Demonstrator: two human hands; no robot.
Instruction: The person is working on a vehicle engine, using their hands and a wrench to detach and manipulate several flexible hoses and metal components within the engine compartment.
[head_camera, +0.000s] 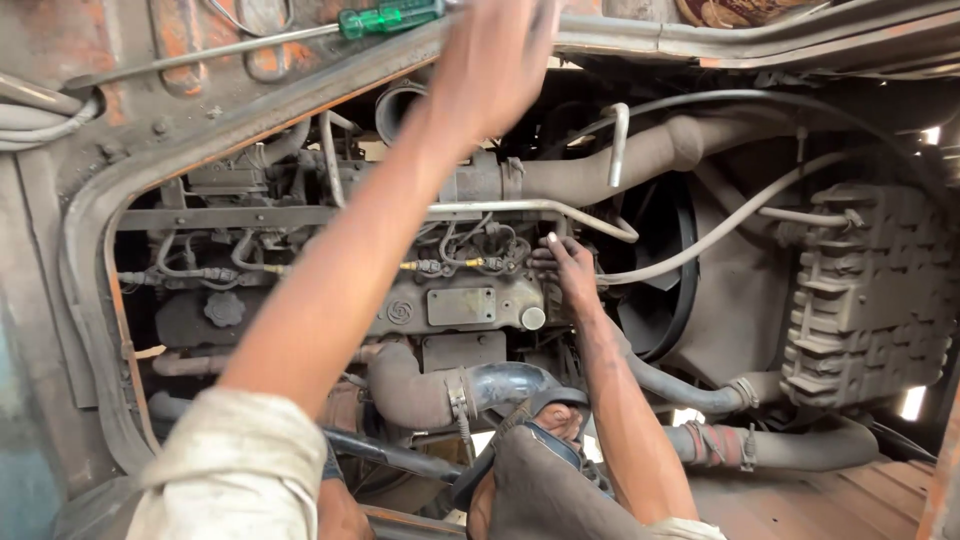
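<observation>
I look down into a dusty engine bay. My left hand (495, 60) is stretched up to the rusty upper rim, blurred, right beside the end of a green-handled screwdriver (390, 18) that lies on the rim; its fingers run out of view. My right hand (565, 268) reaches down onto the engine block (460, 305), fingertips bunched at the thin metal fuel lines (470, 262) under a bent pale pipe (560, 210). What the fingers pinch is hidden.
A black fan (655, 280) sits right of the engine, with a ribbed grey housing (870, 300) further right. Thick hoses (790, 445) cross below. The bent metal body rim (90, 220) frames the opening. My knee (545, 480) is at the bottom.
</observation>
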